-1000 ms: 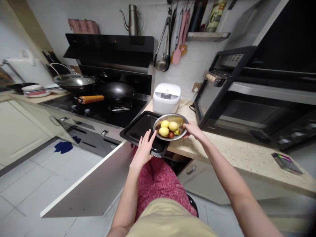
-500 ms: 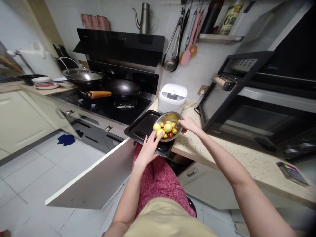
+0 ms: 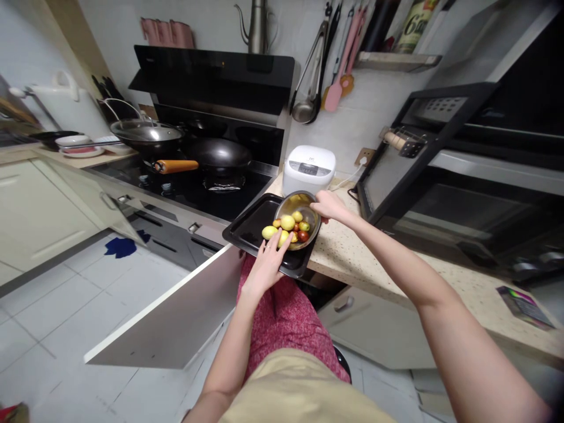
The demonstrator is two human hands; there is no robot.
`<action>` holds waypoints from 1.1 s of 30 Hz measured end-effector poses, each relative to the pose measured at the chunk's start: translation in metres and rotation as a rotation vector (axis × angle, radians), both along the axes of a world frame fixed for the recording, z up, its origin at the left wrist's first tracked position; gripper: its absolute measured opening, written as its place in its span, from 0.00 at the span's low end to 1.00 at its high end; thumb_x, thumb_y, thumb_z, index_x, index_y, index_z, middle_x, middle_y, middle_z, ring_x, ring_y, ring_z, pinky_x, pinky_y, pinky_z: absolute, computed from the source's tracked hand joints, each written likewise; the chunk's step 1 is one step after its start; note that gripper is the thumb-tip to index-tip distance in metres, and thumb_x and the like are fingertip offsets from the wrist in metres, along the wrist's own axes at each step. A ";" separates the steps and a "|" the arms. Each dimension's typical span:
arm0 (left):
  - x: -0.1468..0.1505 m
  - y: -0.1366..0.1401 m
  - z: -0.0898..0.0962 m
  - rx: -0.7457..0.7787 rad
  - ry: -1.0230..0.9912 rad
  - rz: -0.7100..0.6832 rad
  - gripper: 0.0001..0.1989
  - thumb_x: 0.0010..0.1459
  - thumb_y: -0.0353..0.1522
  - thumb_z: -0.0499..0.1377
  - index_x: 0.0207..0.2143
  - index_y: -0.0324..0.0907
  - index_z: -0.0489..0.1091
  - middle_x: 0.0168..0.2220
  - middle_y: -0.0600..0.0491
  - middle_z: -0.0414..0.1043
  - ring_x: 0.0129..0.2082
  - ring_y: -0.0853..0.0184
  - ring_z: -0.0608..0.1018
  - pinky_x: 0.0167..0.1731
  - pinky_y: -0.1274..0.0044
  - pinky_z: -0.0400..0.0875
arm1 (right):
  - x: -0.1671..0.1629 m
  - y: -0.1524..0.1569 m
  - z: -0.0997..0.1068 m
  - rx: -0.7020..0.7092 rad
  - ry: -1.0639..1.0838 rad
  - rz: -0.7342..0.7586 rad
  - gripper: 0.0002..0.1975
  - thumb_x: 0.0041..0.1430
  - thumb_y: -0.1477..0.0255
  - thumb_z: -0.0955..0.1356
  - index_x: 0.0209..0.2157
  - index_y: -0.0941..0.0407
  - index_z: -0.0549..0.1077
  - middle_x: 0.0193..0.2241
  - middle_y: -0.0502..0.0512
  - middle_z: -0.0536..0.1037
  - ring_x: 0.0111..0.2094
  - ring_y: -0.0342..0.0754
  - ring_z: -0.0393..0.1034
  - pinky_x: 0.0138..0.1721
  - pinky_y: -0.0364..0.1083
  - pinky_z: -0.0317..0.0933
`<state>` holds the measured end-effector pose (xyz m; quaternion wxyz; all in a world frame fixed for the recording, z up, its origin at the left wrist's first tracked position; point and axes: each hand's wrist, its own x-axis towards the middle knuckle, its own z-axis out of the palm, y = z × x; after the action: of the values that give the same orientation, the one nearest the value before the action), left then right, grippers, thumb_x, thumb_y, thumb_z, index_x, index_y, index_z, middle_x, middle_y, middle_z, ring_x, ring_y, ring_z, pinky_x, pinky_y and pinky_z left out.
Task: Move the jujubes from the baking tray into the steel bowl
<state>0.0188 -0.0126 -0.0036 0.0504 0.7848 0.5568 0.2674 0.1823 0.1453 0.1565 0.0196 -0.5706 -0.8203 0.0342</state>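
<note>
My right hand (image 3: 330, 205) grips the far right rim of a metal bowl (image 3: 291, 204), which tilts toward the left over a black baking tray (image 3: 250, 220). Several round fruits lie in the bowl, yellow-green ones (image 3: 288, 222) and smaller reddish-brown ones (image 3: 303, 236); they look like jujubes, though I cannot be sure of the kind. One yellow fruit (image 3: 269, 232) rests at the bowl's left edge. My left hand (image 3: 267, 267) has its fingers stretched out against the fruit at the near side of the bowl. The tray sits at the counter edge and overhangs it.
A white rice cooker (image 3: 309, 168) stands just behind the bowl. To the left is a stove with a wok (image 3: 222, 154) and a lidded pan (image 3: 150, 134). A cabinet door (image 3: 176, 320) hangs open beside my legs. An oven (image 3: 476, 211) stands at right.
My right hand has raised and tipped the bowl further to the left. The fruit has slid toward its lower left edge, against my left hand's fingers.
</note>
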 end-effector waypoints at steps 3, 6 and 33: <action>-0.001 0.001 -0.002 0.024 0.003 -0.002 0.55 0.57 0.24 0.66 0.76 0.50 0.34 0.77 0.34 0.34 0.76 0.46 0.48 0.69 0.50 0.55 | -0.001 -0.001 0.002 0.004 -0.018 0.002 0.13 0.60 0.73 0.65 0.31 0.62 0.81 0.21 0.63 0.81 0.36 0.56 0.80 0.41 0.46 0.67; -0.001 0.001 -0.002 0.016 0.008 0.001 0.55 0.57 0.24 0.66 0.76 0.51 0.34 0.77 0.34 0.33 0.76 0.46 0.48 0.69 0.49 0.55 | -0.001 -0.001 0.003 0.004 -0.029 0.001 0.13 0.60 0.73 0.65 0.31 0.62 0.80 0.21 0.63 0.81 0.35 0.55 0.80 0.40 0.46 0.66; -0.001 0.000 0.001 -0.003 0.094 0.008 0.50 0.58 0.25 0.64 0.75 0.43 0.41 0.76 0.34 0.37 0.77 0.52 0.45 0.72 0.53 0.48 | 0.001 0.004 0.017 0.110 -0.135 -0.022 0.12 0.52 0.76 0.66 0.28 0.65 0.82 0.25 0.67 0.81 0.35 0.57 0.77 0.40 0.49 0.65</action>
<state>0.0181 -0.0122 -0.0026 0.0242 0.7941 0.5621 0.2299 0.1831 0.1494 0.1731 -0.0040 -0.5786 -0.8141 -0.0495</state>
